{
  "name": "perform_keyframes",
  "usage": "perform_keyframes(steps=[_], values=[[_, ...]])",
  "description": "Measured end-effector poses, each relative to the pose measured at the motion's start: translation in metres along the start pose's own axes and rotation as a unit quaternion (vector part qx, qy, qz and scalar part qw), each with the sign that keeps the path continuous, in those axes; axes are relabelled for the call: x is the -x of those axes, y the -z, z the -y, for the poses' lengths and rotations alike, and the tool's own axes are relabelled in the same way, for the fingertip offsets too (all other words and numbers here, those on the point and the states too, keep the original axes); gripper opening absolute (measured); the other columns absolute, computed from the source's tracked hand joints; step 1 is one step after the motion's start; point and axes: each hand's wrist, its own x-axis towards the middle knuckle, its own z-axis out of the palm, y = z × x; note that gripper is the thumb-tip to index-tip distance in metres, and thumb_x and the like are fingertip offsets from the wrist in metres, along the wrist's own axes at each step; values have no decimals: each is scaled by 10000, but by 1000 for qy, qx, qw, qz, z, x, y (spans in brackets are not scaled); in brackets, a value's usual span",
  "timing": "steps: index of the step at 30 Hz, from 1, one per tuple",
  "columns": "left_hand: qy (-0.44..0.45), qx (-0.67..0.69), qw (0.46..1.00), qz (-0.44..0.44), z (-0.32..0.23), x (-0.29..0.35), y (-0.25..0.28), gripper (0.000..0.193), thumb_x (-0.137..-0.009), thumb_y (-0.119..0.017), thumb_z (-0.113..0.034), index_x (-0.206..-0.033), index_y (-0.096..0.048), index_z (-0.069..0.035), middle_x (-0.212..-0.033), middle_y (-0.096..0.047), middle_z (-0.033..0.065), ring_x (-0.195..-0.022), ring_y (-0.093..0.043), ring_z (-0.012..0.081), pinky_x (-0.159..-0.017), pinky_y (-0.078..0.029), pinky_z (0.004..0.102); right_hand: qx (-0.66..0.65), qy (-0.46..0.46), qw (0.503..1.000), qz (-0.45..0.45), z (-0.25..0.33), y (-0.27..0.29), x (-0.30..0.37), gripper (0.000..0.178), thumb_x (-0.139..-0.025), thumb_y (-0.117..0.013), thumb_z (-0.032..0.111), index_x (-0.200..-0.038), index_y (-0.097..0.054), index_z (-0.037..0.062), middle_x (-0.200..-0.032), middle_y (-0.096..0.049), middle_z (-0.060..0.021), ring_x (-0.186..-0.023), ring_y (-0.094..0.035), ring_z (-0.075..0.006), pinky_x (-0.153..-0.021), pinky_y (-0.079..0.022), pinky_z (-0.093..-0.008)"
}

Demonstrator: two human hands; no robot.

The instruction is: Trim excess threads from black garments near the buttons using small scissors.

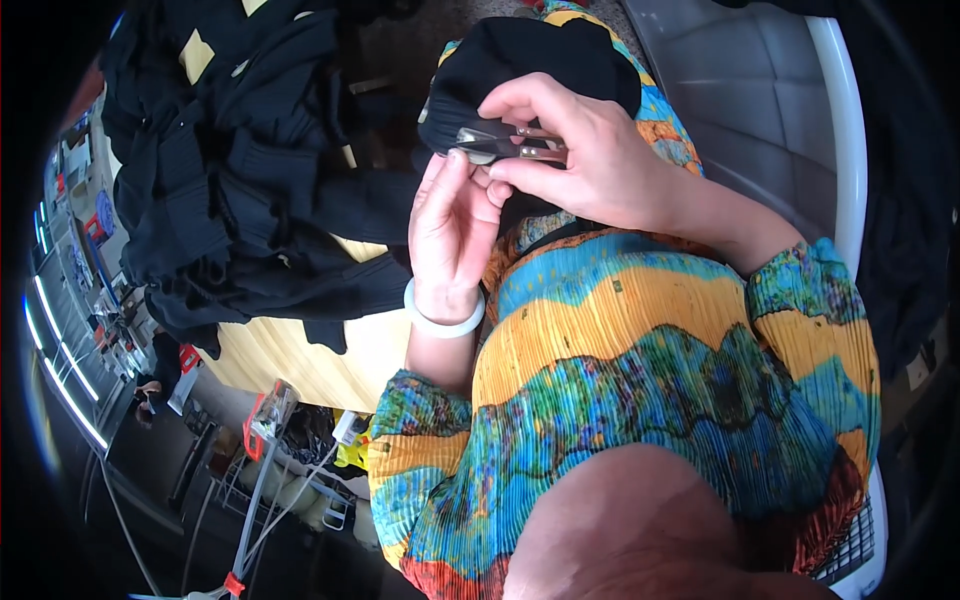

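A black knitted garment [545,62] lies bunched over my lap, its ribbed part close to my fingers. My right hand [600,160] is closed around a pair of small metal thread snips [512,146], with the blades pointing left over the black fabric. Just below the blades, my left hand [455,222] has its thumb and fingers drawn together at the garment's edge. The blade tips are right beside the left thumb; whether they touch the knit cannot be made out. A pale bangle [443,325] circles my left wrist.
To my left, a heap of black knitwear [250,170] covers much of a light wooden table [300,362]. A grey container with a white rim [850,150] stands on my right. At lower left are a metal stand [258,490] and a wire rack [325,508].
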Motion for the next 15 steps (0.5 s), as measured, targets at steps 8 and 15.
perform_keyframes(steps=[8,15], values=[[-23,-86,995,34,-1,4,0,178,-847,-467,-47,-1005,-520,16,-917,-589,108,-803,-582,156,-724,-498,269,-227,-122,963,77,-3,3,1,316,-750,-598,-7,-1024,-444,9,-917,-570,-76,-885,-567,-125,-771,-453,-241],[18,-65,995,71,-6,1,10,240,-816,-454,5,-1054,-489,21,-945,-585,115,-836,-587,169,-765,-492,286,-180,-45,977,107,-7,7,-6,293,-704,-596,12,-964,-461,27,-721,-562,-73,-649,-579,-167,-575,-454,-246]])
